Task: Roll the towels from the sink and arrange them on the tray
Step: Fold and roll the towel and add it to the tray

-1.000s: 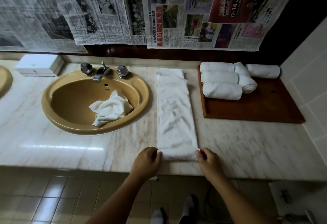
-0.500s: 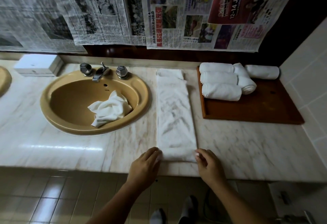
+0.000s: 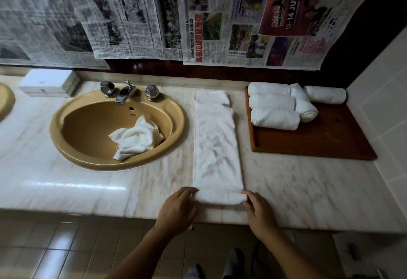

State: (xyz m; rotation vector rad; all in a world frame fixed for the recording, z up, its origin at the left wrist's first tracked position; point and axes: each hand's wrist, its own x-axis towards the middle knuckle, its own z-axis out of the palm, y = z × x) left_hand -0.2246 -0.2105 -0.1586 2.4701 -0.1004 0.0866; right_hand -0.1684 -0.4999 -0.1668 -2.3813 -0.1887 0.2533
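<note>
White towels; mustard-tan sink left of flat towel; reddish-brown wooden tray right; table pale marble, pinkish-grey veining; chrome faucet.

1. Newspaper sheets hang on the wall above the marble counter.
2. A chrome faucet stands at the counter's back.
3. A white box sits at its back left.
4. Beige floor tiles lie below its front edge.

Head-worn camera (sole view) looks forward and down — near the counter.
</note>
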